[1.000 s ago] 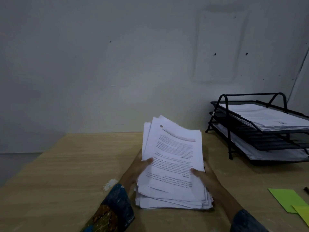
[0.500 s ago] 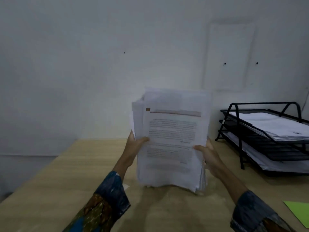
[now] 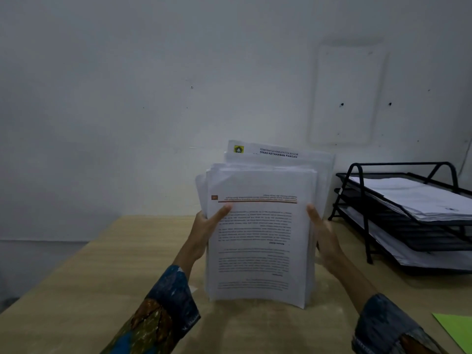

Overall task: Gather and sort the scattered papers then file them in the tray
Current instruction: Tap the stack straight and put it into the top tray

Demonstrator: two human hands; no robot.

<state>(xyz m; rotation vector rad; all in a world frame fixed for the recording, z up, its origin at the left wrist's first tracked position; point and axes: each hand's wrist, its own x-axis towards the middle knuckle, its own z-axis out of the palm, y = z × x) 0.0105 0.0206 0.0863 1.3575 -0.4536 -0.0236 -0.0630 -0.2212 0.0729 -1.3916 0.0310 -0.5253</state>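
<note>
Plaster wall (image 3: 127, 98), pale and dotted with small holes, fills the upper half of the room as I look on, with a lighter rectangular patch (image 3: 347, 93) on its right side. Below it runs a light wood-grain table (image 3: 89, 290).

At the table's right, against the wall, stands a black wire letter tray (image 3: 367, 233) with stacked tiers. White sheets (image 3: 419, 200) lie in its top tier, and more white paper (image 3: 408, 254) lies in the bottom one.

Just left of the tray, well in front of the person, a thick stack of papers (image 3: 258, 238) is held upright over the table. Its lower edge sits right at the tabletop, though I cannot tell whether it touches. The front page carries printed text that reads upside down, under an orange rule. One sheet at the back pokes up higher and shows a yellow emblem and the heading "DINAS KETAHANAN PANGAN".

The left hand (image 3: 204, 231) grips the stack's left edge, thumb laid across the front page and fingers behind. The right hand (image 3: 324, 233) clasps the right edge the same way, thumb tip on the front. Both arms wear dark patterned sleeves (image 3: 163, 310).

A green sheet (image 3: 457, 330) lies flat at the table's near right corner.
</note>
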